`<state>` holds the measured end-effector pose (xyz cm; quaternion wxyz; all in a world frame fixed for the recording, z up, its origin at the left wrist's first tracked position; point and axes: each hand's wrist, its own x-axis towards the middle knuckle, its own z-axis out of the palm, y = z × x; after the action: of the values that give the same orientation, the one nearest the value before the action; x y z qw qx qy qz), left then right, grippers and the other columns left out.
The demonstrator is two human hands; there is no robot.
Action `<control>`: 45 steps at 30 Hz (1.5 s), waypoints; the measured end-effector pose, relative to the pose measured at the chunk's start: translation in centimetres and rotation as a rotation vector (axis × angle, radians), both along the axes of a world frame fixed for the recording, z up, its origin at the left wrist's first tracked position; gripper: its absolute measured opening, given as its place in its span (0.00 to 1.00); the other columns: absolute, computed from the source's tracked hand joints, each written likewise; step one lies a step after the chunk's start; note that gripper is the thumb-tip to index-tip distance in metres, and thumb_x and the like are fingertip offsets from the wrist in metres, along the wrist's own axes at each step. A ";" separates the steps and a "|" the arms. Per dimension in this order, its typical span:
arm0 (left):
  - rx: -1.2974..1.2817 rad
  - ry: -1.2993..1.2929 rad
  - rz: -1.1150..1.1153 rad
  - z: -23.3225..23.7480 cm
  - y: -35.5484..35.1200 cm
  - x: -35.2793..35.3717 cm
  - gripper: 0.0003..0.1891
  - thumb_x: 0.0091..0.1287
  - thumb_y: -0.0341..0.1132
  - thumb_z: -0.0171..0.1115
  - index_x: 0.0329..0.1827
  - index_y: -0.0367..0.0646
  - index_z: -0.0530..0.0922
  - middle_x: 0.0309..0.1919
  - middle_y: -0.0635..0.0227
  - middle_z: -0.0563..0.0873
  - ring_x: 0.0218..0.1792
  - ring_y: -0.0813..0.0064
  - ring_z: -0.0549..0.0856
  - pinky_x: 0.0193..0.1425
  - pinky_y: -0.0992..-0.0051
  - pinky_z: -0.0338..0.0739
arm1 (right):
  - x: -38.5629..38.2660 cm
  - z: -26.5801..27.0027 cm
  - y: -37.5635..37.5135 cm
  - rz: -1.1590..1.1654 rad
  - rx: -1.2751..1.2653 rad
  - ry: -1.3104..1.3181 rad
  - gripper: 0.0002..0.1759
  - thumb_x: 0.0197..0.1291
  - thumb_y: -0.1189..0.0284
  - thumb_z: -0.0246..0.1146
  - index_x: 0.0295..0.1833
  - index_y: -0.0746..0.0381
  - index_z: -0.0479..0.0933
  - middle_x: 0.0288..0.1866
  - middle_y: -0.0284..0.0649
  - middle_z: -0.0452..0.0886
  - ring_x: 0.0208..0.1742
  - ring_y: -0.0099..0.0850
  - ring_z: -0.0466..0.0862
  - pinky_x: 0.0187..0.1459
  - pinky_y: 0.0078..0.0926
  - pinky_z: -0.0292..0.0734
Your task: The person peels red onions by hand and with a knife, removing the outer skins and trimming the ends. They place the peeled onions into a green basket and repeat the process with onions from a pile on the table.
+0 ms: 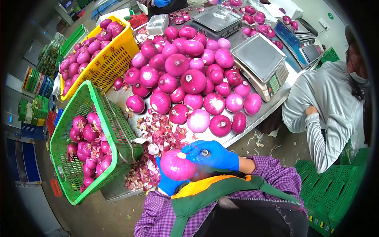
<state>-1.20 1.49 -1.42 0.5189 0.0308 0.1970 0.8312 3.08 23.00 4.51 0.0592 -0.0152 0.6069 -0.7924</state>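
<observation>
My left hand (169,184), in a blue glove, cups a red onion (178,166) from below and from the left side, close to my chest. The onion's pale cut end faces up. My right hand (217,155), also gloved in blue, is closed with its fingertips at the onion's right side. A small tool with a round metal end (205,153) pokes out of that fist; its other end is hidden. Beyond my hands, a big heap of peeled red onions (193,81) covers the metal table (252,128). Onion skins (160,134) lie in front of the heap.
A green crate (114,152) of unpeeled onions leans at the table's left edge, a yellow crate (118,59) of onions behind it. A weighing scale (258,57) stands at the right, another scale (218,17) farther back. A person in a grey top (321,98) is at the right.
</observation>
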 end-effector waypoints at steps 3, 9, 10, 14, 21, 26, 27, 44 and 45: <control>-0.144 -0.119 0.224 -0.9 0.0 -0.9 0.49 0.55 0.72 0.50 0.74 0.52 0.52 0.71 0.53 0.60 0.71 0.50 0.62 0.68 0.43 0.60 | 0.2 2.1 2.9 -0.025 -0.004 0.078 0.11 0.62 0.72 0.63 0.48 0.64 0.80 0.46 0.36 0.83 0.52 0.27 0.79 0.56 0.29 0.73; -0.274 -0.009 0.518 0.5 3.9 -7.9 0.44 0.54 0.50 0.69 0.73 0.49 0.56 0.70 0.54 0.62 0.69 0.47 0.64 0.65 0.36 0.64 | 0.6 -2.5 7.9 -0.218 0.359 -0.236 0.13 0.63 0.67 0.63 0.48 0.62 0.81 0.43 0.35 0.83 0.36 0.21 0.79 0.36 0.23 0.77; -0.315 0.039 0.553 0.3 4.4 -9.4 0.44 0.55 0.46 0.70 0.72 0.46 0.57 0.69 0.55 0.64 0.69 0.50 0.65 0.68 0.40 0.63 | 1.0 -4.5 7.7 -0.253 0.448 -0.233 0.13 0.62 0.66 0.64 0.48 0.62 0.81 0.42 0.35 0.84 0.35 0.20 0.79 0.37 0.22 0.77; -0.504 0.417 0.671 3.8 9.0 -15.4 0.39 0.59 0.41 0.68 0.71 0.46 0.58 0.65 0.59 0.68 0.64 0.59 0.71 0.67 0.54 0.68 | 2.4 -7.8 6.0 -0.194 0.410 -0.178 0.14 0.61 0.67 0.65 0.50 0.61 0.80 0.43 0.36 0.85 0.35 0.23 0.80 0.38 0.23 0.77; -1.106 1.027 1.195 2.7 14.5 -32.3 0.47 0.41 0.37 0.82 0.65 0.42 0.62 0.59 0.59 0.71 0.56 0.65 0.75 0.61 0.67 0.73 | 1.9 -9.2 7.3 -0.162 0.461 -0.142 0.15 0.59 0.66 0.66 0.49 0.61 0.80 0.39 0.41 0.83 0.35 0.30 0.81 0.39 0.27 0.76; -1.577 1.156 1.050 -0.3 14.3 -40.2 0.54 0.31 0.47 0.84 0.65 0.39 0.64 0.60 0.49 0.71 0.58 0.52 0.74 0.65 0.61 0.70 | 0.2 -9.6 9.1 -0.171 0.484 -0.225 0.15 0.60 0.65 0.66 0.51 0.59 0.80 0.36 0.41 0.81 0.32 0.31 0.80 0.38 0.27 0.76; -1.581 1.154 1.046 -1.0 14.2 -41.1 0.54 0.31 0.47 0.84 0.65 0.39 0.64 0.60 0.49 0.71 0.58 0.52 0.74 0.65 0.61 0.70 | -0.1 -9.8 9.2 -0.163 0.500 -0.244 0.15 0.60 0.66 0.65 0.51 0.58 0.81 0.35 0.42 0.81 0.31 0.31 0.80 0.38 0.27 0.76; -1.198 0.900 0.960 -10.0 9.6 -39.7 0.61 0.49 0.53 0.75 0.75 0.34 0.43 0.68 0.45 0.63 0.68 0.56 0.67 0.72 0.64 0.61 | -3.6 -8.6 4.9 0.101 0.439 -0.145 0.12 0.59 0.77 0.64 0.50 0.65 0.79 0.49 0.40 0.84 0.48 0.27 0.83 0.50 0.25 0.76; -1.109 0.899 0.951 -9.1 9.4 -38.9 0.60 0.49 0.52 0.75 0.75 0.34 0.43 0.68 0.45 0.65 0.68 0.57 0.68 0.72 0.65 0.62 | -3.7 -8.9 4.5 0.113 0.421 -0.123 0.12 0.59 0.77 0.64 0.50 0.65 0.79 0.49 0.41 0.84 0.48 0.27 0.83 0.50 0.25 0.76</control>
<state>-40.08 10.91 -10.50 -0.0723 0.0130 0.7540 0.6528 -0.63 27.49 -4.38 0.1426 0.0120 0.7525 -0.6429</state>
